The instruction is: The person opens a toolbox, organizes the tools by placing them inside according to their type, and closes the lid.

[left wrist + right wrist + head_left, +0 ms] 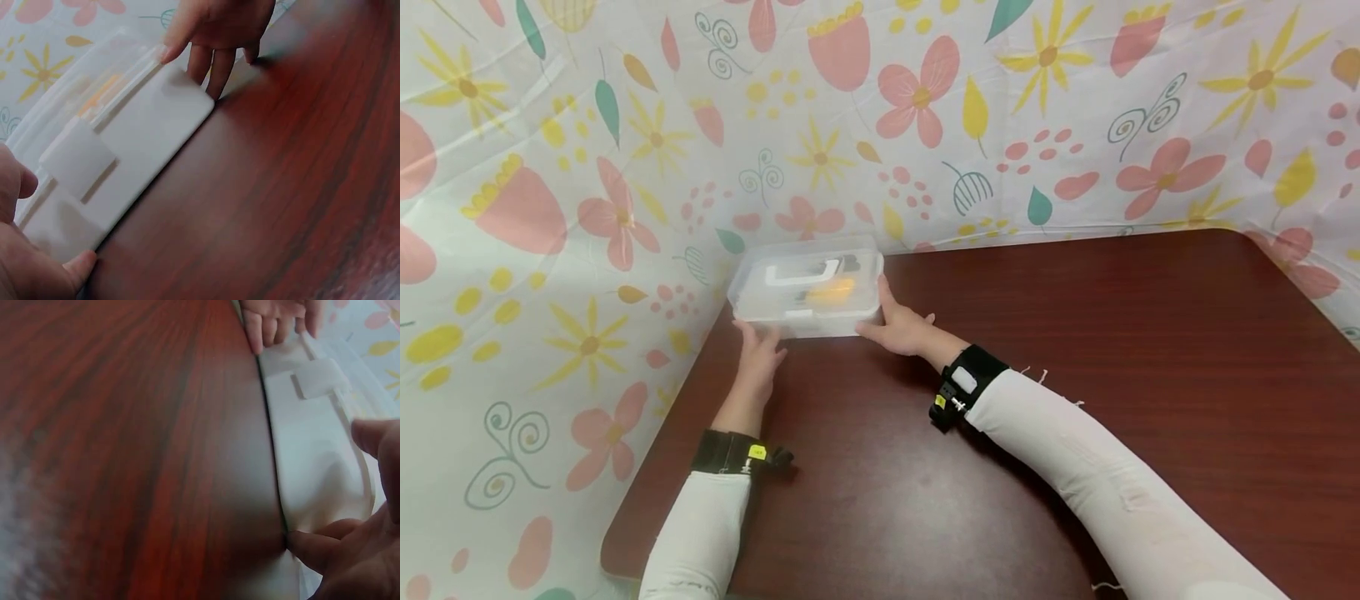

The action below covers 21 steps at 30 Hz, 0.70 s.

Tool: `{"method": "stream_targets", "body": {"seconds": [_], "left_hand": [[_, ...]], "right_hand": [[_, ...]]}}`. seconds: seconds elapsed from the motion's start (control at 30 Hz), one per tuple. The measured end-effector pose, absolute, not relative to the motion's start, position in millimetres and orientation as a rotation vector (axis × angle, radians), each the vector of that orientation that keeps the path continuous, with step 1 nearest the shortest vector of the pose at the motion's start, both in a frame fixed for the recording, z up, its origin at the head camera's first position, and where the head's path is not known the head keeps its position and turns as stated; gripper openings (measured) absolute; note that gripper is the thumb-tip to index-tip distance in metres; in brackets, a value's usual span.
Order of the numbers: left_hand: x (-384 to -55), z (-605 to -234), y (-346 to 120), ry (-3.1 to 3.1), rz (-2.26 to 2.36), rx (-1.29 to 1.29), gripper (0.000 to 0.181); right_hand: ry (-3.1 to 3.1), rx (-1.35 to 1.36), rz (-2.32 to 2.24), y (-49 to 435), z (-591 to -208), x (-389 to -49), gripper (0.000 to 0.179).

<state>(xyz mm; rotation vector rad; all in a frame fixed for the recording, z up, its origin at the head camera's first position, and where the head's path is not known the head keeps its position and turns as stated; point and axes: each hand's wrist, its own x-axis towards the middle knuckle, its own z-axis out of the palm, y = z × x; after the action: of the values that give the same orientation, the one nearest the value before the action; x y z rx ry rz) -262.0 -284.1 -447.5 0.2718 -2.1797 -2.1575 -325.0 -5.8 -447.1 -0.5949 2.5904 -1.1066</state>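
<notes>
A clear-lidded plastic storage box (775,304) with a white base and a fold-down carry handle (805,273) sits at the table's back left corner. Through its lid show an orange item (831,292) and some dark items, blurred. My left hand (757,358) holds the front left corner, its thumb low by the tabletop in the left wrist view. At the opposite end my right hand (904,327) grips the right side, fingers around the corner. A white latch (78,159) on the front wall lies flat against it between both hands.
The dark red wood table (1112,350) has rounded corners and extends far to the right. A flower-printed cloth (625,125) hangs right behind the box and along the table's left edge. Each wrist wears a black strap (973,379) with a small camera.
</notes>
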Motion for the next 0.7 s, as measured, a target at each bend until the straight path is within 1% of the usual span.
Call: {"method": "stream_targets", "body": {"seconds": [0.07, 0.17, 0.3, 0.43, 0.7], "left_hand": [[-260, -443, -279, -2.226, -2.129, 0.235, 0.097], [-258, -441, -271, -2.278, -2.057, 0.187, 0.095], [-256, -440, -266, -2.285, -2.005, 0.152, 0.094], [-256, -440, -267, -2.282, -2.039, 0.172, 0.091], [-269, -463, -276, -2.269, -2.068, 0.2, 0.09]], "right_hand": [[2.58, -0.615, -1.088, -6, -447, -325, 0.109], [2.572, -0.635, -1.066, -6, -448, -326, 0.108], [2.581, -0.62, -1.064, -7, -446, -325, 0.098], [2.592, -0.596, -1.061, -7, -443, -324, 0.091], [2.591, -0.585, -1.063, -9, -447, -327, 0.089]]}}
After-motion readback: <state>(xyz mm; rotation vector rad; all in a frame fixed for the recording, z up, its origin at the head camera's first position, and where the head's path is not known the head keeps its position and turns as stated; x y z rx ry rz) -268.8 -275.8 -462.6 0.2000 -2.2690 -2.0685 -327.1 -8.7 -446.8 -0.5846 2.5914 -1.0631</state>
